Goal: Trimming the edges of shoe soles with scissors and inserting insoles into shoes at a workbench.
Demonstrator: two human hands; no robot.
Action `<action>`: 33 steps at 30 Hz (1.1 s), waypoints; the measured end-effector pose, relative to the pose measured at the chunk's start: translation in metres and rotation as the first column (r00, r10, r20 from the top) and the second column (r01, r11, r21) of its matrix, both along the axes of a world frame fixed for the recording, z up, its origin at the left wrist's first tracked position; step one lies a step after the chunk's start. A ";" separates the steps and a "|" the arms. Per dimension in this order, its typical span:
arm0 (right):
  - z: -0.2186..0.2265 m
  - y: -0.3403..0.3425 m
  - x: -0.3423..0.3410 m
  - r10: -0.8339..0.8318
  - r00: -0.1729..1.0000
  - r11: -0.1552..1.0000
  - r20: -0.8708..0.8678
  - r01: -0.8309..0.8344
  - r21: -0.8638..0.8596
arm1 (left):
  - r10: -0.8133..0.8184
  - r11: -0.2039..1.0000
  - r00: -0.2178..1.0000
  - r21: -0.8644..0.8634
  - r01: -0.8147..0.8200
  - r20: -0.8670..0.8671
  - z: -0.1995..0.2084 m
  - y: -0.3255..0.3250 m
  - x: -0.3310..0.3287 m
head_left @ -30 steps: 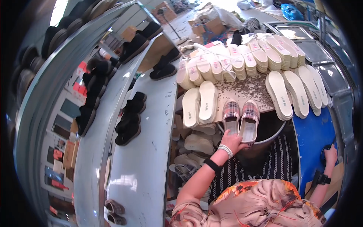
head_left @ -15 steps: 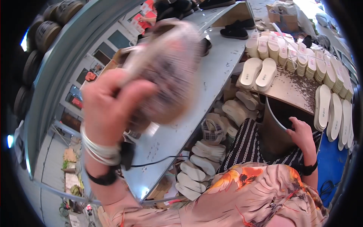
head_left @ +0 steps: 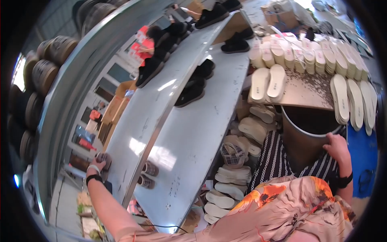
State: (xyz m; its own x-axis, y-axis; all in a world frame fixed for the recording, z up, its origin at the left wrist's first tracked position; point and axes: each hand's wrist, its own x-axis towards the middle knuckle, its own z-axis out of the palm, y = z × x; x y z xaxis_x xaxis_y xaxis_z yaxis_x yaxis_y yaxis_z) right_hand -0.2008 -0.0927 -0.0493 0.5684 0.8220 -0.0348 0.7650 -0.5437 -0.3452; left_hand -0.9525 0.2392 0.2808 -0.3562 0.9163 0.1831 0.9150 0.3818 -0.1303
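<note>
A plaid slipper (head_left: 103,158) lay at the near left end of the upper shelf (head_left: 161,101), and the left hand (head_left: 98,166) was closed on it, fingers over its edge, a bracelet and a dark band on the wrist. How tightly the fingers gripped could not be told at that size. Just to the right, on the lower shelf (head_left: 201,149), two more plaid slippers (head_left: 147,174) sat side by side. Farther along both shelves stood black shoes (head_left: 189,90), some on the upper level, some on the lower. Below the lower shelf's right edge, pale soles (head_left: 231,177) were heaped, with one plaid slipper among them. The right hand (head_left: 336,147) rested well apart from the left, fingers curled over the rim of a round metal tub (head_left: 302,128), holding nothing else; a dark band circled that wrist. Beyond the tub a speckled board (head_left: 306,90) carried a pair of white insoles (head_left: 269,82), with a row of more white soles behind it and to its right. Cardboard boxes (head_left: 282,16) stood at the far end.
</note>
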 end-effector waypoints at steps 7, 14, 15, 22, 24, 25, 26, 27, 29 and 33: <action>0.014 0.010 0.004 0.028 1.000 0.999 0.004 -0.028 -0.025 | -0.420 0.901 0.868 0.008 0.433 0.265 0.035 0.020 0.158; -0.017 -0.026 0.018 -0.128 0.982 0.984 -0.141 0.107 -0.145 | -0.745 -0.198 0.073 -0.325 0.925 0.663 -0.069 -0.140 0.468; -0.029 -0.041 0.018 -0.192 0.969 0.973 -0.156 0.167 -0.161 | -0.563 -0.465 0.006 -0.323 0.824 0.826 -0.095 -0.148 0.507; -0.100 -0.111 0.010 -0.629 0.762 0.770 -0.150 0.638 0.014 | -0.681 -0.653 -0.470 -0.175 0.737 0.561 -0.362 -0.105 0.655; -0.113 -0.127 0.007 -0.615 0.781 0.788 0.110 0.607 0.101 | -0.647 -0.726 -0.568 -0.183 0.663 0.509 -0.394 -0.108 0.691; -0.113 -0.130 0.008 -0.646 0.757 0.763 0.104 0.644 0.057 | -0.606 -0.766 -0.585 -0.197 0.612 0.539 -0.400 -0.110 0.706; -0.114 -0.131 0.008 -0.634 0.767 0.773 0.095 0.633 0.046 | -0.552 -0.798 -0.563 -0.196 0.569 0.615 -0.411 -0.107 0.717; -0.114 -0.133 0.007 -0.624 0.777 0.781 0.087 0.624 0.032 | -0.493 -0.831 -0.533 -0.189 0.523 0.688 -0.424 -0.099 0.722; -0.124 -0.136 0.017 -0.652 0.756 0.756 0.065 0.654 -0.023 | -0.517 -0.826 -0.440 -0.293 0.480 0.734 -0.448 -0.084 0.729; -0.125 -0.139 0.025 -0.623 0.781 0.781 -0.039 0.624 0.013 | -0.486 -0.853 -0.417 -0.312 0.419 0.768 -0.444 -0.085 0.735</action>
State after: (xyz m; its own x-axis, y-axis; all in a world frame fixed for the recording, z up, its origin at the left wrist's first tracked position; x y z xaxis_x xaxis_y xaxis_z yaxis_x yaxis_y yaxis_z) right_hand -0.1754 -0.2314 -0.1746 0.9562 0.2891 -0.0461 0.2506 -0.8898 -0.3815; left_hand -0.2180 0.1541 -0.1635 0.6801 -0.5732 -0.4570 -0.3263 -0.7950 0.5114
